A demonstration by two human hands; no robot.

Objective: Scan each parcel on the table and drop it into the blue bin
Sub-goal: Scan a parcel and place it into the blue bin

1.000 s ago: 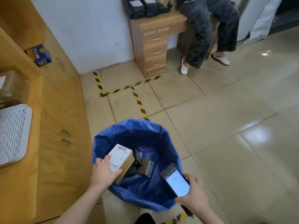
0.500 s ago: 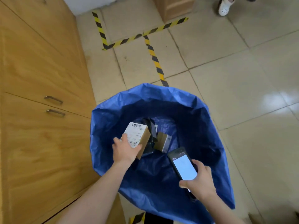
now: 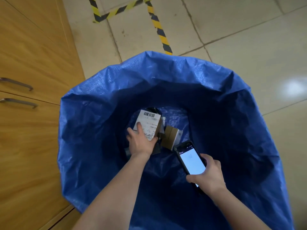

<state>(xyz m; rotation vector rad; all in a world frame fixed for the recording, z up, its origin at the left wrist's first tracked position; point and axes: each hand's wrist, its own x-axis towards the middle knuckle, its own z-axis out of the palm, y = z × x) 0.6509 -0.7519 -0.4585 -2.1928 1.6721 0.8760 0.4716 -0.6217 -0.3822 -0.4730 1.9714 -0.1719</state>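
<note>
Lowering parcel (image 3: 149, 122) deeper into blue bin (image 3: 166, 67)

Blue bin (image 3: 93, 123), white-labelled brown parcel (image 3: 150, 124), black-and-yellow striped floor tape (image 3: 159, 29), orange-brown wooden cabinet (image 3: 29, 130)

a small parcel-handling workroom, closer to an office back room than a warehouse: pale glossy floor tiles (image 3: 249, 55) marked off with yellow-and-black hazard tape (image 3: 159, 29), wood-grain cabinets (image 3: 33, 47) with 2 metal pull handles (image 3: 18, 83) on the left, a big woven-plastic blue bin (image 3: 99, 90) holding a cardboard box (image 3: 171, 136), a parcel (image 3: 149, 120) bearing a barcoded shipping label, and a handheld scanner (image 3: 191, 161) with its screen lit.
</note>
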